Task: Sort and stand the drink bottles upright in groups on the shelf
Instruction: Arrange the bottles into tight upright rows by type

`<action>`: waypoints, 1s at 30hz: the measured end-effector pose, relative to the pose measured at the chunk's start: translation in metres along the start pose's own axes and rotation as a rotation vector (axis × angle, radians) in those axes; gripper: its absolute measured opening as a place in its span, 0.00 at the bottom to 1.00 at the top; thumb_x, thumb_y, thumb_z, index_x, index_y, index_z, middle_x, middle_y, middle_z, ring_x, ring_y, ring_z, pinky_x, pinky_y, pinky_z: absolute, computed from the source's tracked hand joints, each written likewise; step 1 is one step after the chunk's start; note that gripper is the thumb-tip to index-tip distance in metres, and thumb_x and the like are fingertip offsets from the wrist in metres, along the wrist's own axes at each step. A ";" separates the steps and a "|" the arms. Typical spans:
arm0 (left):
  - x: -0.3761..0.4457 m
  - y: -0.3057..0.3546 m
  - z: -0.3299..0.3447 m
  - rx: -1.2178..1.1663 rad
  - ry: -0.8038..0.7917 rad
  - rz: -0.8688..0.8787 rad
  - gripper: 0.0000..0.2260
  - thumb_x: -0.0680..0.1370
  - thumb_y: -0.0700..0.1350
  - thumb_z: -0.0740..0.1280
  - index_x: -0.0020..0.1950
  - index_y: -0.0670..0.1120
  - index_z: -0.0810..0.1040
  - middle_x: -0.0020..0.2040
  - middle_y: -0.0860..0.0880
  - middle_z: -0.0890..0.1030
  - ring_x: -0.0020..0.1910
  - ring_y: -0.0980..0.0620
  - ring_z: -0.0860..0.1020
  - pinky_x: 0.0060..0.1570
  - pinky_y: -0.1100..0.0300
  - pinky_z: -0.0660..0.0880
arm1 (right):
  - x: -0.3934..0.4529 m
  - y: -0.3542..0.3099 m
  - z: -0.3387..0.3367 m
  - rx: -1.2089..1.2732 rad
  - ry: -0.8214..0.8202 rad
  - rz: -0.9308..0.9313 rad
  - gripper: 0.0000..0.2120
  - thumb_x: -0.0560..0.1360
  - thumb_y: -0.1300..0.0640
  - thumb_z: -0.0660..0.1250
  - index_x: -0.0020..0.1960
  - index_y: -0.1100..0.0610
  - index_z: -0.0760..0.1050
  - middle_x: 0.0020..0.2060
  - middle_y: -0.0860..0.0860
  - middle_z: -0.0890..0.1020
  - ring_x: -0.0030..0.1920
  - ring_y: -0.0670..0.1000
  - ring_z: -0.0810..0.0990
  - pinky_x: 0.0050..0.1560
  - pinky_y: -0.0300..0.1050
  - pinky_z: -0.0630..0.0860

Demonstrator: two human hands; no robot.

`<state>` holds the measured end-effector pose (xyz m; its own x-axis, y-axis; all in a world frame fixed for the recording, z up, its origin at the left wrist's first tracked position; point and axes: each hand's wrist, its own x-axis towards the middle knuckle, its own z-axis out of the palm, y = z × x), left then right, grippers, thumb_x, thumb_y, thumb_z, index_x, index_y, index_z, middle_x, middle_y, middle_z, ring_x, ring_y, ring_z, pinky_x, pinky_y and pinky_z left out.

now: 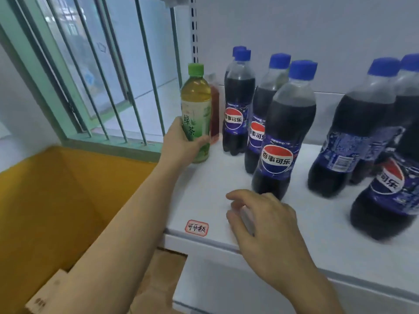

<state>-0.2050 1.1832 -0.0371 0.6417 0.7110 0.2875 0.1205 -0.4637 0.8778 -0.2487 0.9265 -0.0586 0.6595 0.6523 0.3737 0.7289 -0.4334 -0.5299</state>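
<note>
right hand: nearest the camera, hovering low over the front of the white shelf. Fingers loosely curled and spread, gripping nothing. Fingertips sit just in front of the base of the front cola bottle; contact can't be confirmed.
shelf label: small red-bordered sticker with handwritten characters, on the shelf's front edge, left of the right hand.
cardboard box: brown, below the shelf front, partly hidden by the left forearm.
yellow bin: lower left, below the window sill, beside the shelf end.
left hand: arm reaches up from lower left. Fingers and thumb wrapped round the lower half of the green tea bottle.
green tea bottle: upright at the left end of the shelf, green cap, pale yellow-green liquid, green label. Base is at shelf level; whether it is fully set down can't be told.
red drink bottle: directly behind the green tea bottle, mostly hidden, upright.
cola group left: blue-capped bottles of dark liquid, upright, standing close together to the right of the tea, front cola bottle foremost.
cola group right: more blue-capped cola bottles at the right edge of view, upright, set apart from the left group by bare shelf.
window bars: green frame with vertical bars, upper left, behind the shelf end.
</note>
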 end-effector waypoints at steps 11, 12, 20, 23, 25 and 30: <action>-0.121 0.009 -0.083 0.297 -0.056 0.621 0.31 0.68 0.47 0.78 0.71 0.54 0.75 0.60 0.59 0.71 0.59 0.58 0.71 0.56 0.64 0.73 | 0.004 -0.048 -0.029 0.704 0.547 0.015 0.20 0.80 0.46 0.62 0.70 0.49 0.69 0.36 0.52 0.81 0.29 0.50 0.80 0.26 0.39 0.76; -0.127 0.010 -0.086 0.286 -0.074 0.636 0.32 0.68 0.47 0.78 0.71 0.53 0.75 0.60 0.57 0.72 0.60 0.57 0.72 0.56 0.63 0.73 | 0.003 -0.048 -0.033 0.675 0.546 0.023 0.20 0.79 0.45 0.62 0.69 0.49 0.70 0.33 0.51 0.79 0.28 0.48 0.78 0.26 0.38 0.75; -0.157 0.034 -0.080 0.181 -0.199 0.710 0.31 0.68 0.51 0.76 0.71 0.52 0.76 0.62 0.59 0.74 0.61 0.61 0.73 0.57 0.74 0.72 | -0.028 -0.037 -0.066 0.532 0.516 -0.051 0.05 0.82 0.50 0.63 0.55 0.50 0.75 0.42 0.45 0.78 0.34 0.49 0.79 0.27 0.38 0.76; -0.177 0.054 -0.051 0.062 -0.288 0.715 0.30 0.69 0.57 0.73 0.70 0.52 0.76 0.63 0.57 0.77 0.62 0.61 0.75 0.60 0.72 0.73 | -0.052 -0.019 -0.091 0.542 0.620 -0.036 0.05 0.81 0.51 0.63 0.51 0.52 0.74 0.39 0.49 0.78 0.28 0.50 0.77 0.23 0.41 0.74; -0.192 0.066 -0.025 -0.067 -0.326 0.664 0.31 0.68 0.58 0.75 0.69 0.52 0.76 0.64 0.56 0.77 0.64 0.60 0.75 0.59 0.70 0.74 | -0.075 -0.003 -0.110 0.569 0.722 0.032 0.06 0.81 0.50 0.63 0.48 0.52 0.74 0.35 0.51 0.76 0.23 0.50 0.74 0.20 0.40 0.70; -0.248 0.100 0.057 -0.487 -0.445 0.294 0.31 0.68 0.56 0.78 0.69 0.52 0.75 0.58 0.60 0.82 0.55 0.57 0.83 0.49 0.58 0.84 | -0.148 0.049 -0.168 0.724 0.915 0.256 0.08 0.78 0.49 0.64 0.41 0.47 0.75 0.25 0.45 0.71 0.20 0.49 0.66 0.21 0.37 0.64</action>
<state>-0.3088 0.9307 -0.0426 0.8559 0.2622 0.4458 -0.3894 -0.2406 0.8891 -0.2799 0.7044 -0.0116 0.8707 -0.2148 0.4425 0.4779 0.1566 -0.8643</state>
